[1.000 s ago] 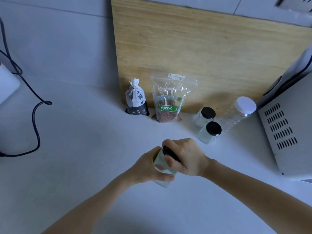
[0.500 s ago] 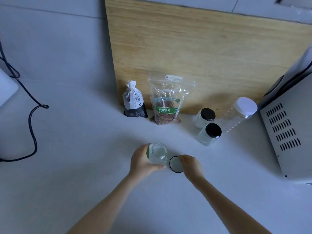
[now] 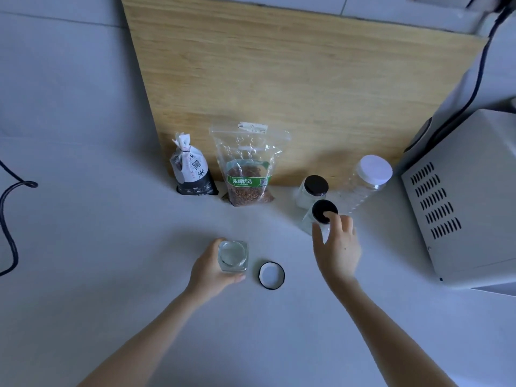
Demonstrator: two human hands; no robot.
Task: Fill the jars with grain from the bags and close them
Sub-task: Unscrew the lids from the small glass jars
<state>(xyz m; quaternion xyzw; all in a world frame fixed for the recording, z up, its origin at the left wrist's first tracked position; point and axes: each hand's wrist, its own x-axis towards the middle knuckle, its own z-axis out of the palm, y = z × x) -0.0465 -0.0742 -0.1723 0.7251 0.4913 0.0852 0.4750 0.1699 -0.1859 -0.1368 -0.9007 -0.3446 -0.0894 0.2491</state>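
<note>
My left hand [image 3: 208, 270] grips an open, empty glass jar [image 3: 233, 256] standing on the white counter. Its black lid [image 3: 271, 275] lies upside down just right of the jar. My right hand [image 3: 336, 247] reaches over a second glass jar with a black lid [image 3: 324, 211]; thumb and fingers are spread on either side of it and a fingertip touches the lid. A third black-lidded jar [image 3: 315, 187] stands behind. A black-and-white rice bag [image 3: 192, 174] and a clear bag of brown grain [image 3: 248, 180] lean on a wooden board [image 3: 279, 79].
A tall clear plastic bottle with a white cap [image 3: 372, 174] stands right of the jars. A grey vented appliance [image 3: 460, 205] fills the right side. A black cable [image 3: 11, 219] loops along the left edge of the counter.
The lid came off the jar and was set down on the counter. My right hand left the lid and moved up and right to the nearer black-lidded jar. The left hand kept hold of the open jar.
</note>
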